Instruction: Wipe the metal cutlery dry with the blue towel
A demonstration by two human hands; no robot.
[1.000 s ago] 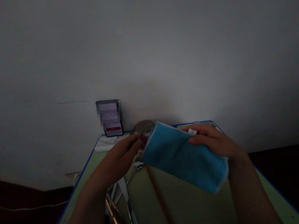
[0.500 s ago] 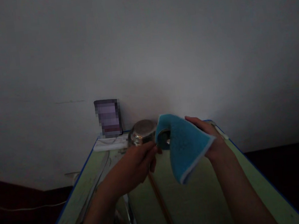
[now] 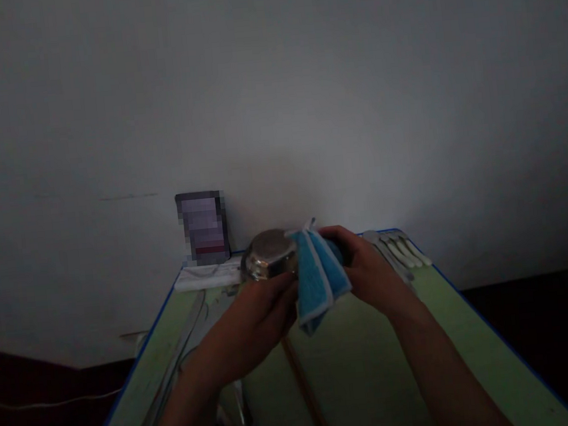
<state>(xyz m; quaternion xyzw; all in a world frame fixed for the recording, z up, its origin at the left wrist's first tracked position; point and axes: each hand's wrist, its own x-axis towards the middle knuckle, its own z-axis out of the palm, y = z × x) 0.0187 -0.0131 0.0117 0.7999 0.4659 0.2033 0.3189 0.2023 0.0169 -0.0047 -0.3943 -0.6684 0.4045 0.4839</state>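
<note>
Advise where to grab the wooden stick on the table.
Likely its near end, from above: the wooden stick lies flat on the table, pointing toward the person, and its far end is hidden below the left hand and blue cloth.

Blue cloth (image 3: 316,278): spread wide across the right hand (image 3: 370,268) at 1.0 s, hanging loose at 0.5 s, now bunched into folds and gripped in its fingers. Right hand has shifted toward the worktop's far edge and closer to the left hand (image 3: 258,312); the cloth now meets the left fingers. White-handled utensils (image 3: 398,250) at the far right corner are now uncovered.
</note>
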